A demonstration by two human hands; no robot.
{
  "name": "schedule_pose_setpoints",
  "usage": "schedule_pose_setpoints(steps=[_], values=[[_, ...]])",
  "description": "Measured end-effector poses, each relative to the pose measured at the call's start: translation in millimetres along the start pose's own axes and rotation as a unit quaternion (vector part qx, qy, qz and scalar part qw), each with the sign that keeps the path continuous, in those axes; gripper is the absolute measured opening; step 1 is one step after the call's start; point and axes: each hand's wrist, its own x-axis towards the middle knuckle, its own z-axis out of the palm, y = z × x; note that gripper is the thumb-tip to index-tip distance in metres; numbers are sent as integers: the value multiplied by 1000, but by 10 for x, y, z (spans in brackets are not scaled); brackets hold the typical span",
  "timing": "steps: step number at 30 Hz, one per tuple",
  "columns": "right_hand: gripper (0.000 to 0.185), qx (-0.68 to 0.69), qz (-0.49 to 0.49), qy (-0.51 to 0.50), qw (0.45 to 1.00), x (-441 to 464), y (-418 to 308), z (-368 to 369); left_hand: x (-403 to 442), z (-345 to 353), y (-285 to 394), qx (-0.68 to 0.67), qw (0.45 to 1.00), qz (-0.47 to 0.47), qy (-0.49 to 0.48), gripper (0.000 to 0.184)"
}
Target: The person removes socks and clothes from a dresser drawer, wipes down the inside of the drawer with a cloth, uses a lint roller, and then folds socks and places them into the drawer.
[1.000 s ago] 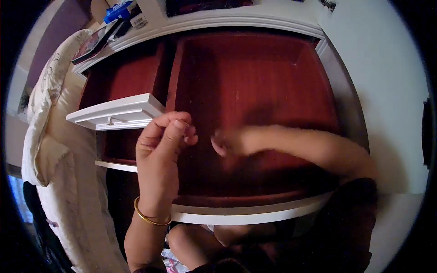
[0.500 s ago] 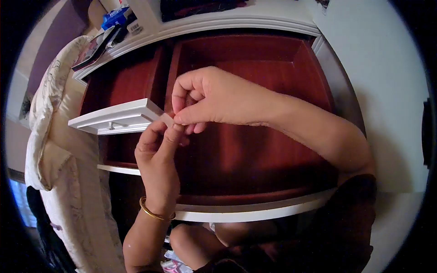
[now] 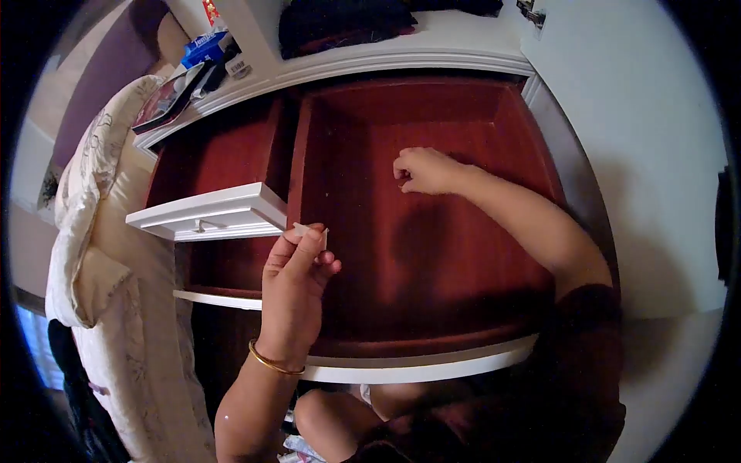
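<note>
A wide red-brown drawer (image 3: 478, 239) stands open beneath the right hand (image 3: 426, 170) and to the right of the left hand (image 3: 299, 266), with a smaller white-fronted drawer (image 3: 204, 214) just beyond and left of the latter. The right hand hangs with its fingers curled in narrow; whether it holds anything, I cannot tell. Below the left hand a gold bracelet (image 3: 272, 365) rings the wrist, and in that hand's thumb-and-finger pinch sits a small white scrap (image 3: 300, 228), its edges poking out.
</note>
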Motion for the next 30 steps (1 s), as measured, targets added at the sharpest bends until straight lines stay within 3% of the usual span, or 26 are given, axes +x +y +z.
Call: schedule_pose_setpoints(steps=[6,12,13,16,18,20,25,26,28,30], values=[[14,-7,-8,28,1000,90,107,194,-7,-22,6,-12,1000,-26,-3,10],[9,-83,25,-10,996,73,-175,78,22,-53,-46,-30,996,-78,-44,9],[8,60,61,-34,996,100,-273,-31,26,-70,-61,-32,995,-76,-50,9],[13,367,-79,44,926,174,-770,-310,18,-43,-32,-23,994,-98,-41,10],[16,409,-171,10,896,119,-1121,-488,11,-48,-35,-33,993,-100,-50,9],[9,431,-181,-79,880,42,-1353,-578,37,-69,-48,-57,991,-100,-63,9],[11,342,-177,31,922,-127,-1630,-485,40,-119,-40,-120,987,-92,-45,13],[9,283,-200,58,936,-158,-1670,-495,32,-106,-35,-128,987,-89,-39,15],[8,232,-288,174,913,-148,-1701,-373,53,-132,-69,-114,989,-81,-47,15],[8,194,-304,177,916,-162,-1721,-375,70,-141,-63,-119,989,-70,-60,17]])
